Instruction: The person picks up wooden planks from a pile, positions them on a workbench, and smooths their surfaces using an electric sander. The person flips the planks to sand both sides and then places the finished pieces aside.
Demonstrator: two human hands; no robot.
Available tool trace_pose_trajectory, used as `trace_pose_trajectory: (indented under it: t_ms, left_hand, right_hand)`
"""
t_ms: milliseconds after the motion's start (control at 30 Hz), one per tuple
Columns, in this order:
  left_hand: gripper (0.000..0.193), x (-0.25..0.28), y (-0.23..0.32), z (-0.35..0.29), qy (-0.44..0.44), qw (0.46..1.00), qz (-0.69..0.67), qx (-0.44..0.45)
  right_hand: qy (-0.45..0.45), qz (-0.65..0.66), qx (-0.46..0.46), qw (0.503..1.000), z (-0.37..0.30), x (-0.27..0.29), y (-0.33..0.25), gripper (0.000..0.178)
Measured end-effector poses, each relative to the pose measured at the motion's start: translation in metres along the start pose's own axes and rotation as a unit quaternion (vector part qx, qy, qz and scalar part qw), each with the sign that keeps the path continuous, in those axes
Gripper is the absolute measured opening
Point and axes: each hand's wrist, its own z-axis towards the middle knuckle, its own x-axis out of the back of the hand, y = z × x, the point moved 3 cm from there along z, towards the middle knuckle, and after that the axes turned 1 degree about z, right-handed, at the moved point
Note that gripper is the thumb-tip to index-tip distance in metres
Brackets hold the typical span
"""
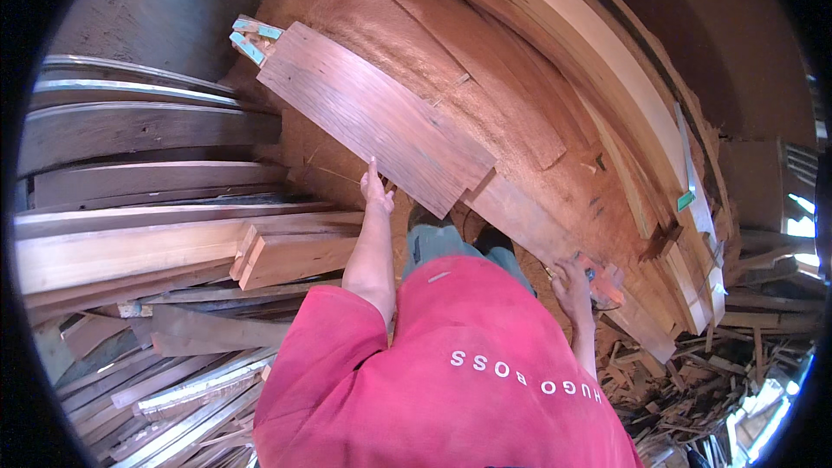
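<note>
A wide reddish-brown board (373, 117) lies slanted from the upper left toward the middle, over sawdust. Its far end carries teal strips (250, 42). My left hand (377, 192) reaches forward and grips the board's lower edge near its close end, one finger pointing up along it. A narrower reddish plank (520, 225) runs out from under that board toward the lower right. My right hand (572, 286) is closed on that plank's near end, beside a small orange and blue object (602, 282) that I cannot identify. My red shirt fills the lower middle.
Stacked grey and brown planks (147, 199) pile up at the left. Long pale planks (607, 61) curve along the right. Sawdust (373, 26) covers the ground ahead. Splintered wood scraps (702, 373) lie at the lower right. A dark wall (173, 0) stands at the upper left.
</note>
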Motion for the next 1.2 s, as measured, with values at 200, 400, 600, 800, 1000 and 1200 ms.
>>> trace_pose_trajectory:
  t_ms: [200, 400, 600, 800, 1000, 1200]
  left_hand:
    - [0.102, -0.014, 0.010, 0.033, -0.064, 0.997, -0.041, -0.005]
    - [0.096, -0.025, 0.008, 0.025, -0.040, 0.994, -0.100, -0.028]
    - [0.065, -0.001, 0.036, -0.059, -0.073, 0.980, -0.159, -0.091]
    - [0.065, 0.028, 0.058, -0.169, -0.123, 0.985, -0.109, -0.051]
    - [0.067, 0.014, 0.096, -0.297, -0.175, 0.979, -0.042, -0.090]
    - [0.054, -0.005, 0.111, -0.413, -0.252, 0.957, -0.025, -0.144]
  right_hand:
    - [-0.064, -0.003, -0.043, 0.997, 0.000, -0.008, -0.039, 0.032]
    - [-0.094, -0.024, -0.021, 0.995, 0.025, -0.009, -0.029, 0.035]
    - [-0.034, -0.104, 0.170, 0.979, 0.064, -0.011, -0.068, 0.049]
    - [-0.002, -0.138, 0.448, 0.883, 0.050, -0.009, -0.127, 0.054]
    - [0.195, -0.069, 0.583, 0.786, 0.018, 0.070, -0.154, 0.029]
    - [0.202, 0.004, 0.623, 0.755, -0.020, 0.129, -0.152, 0.043]
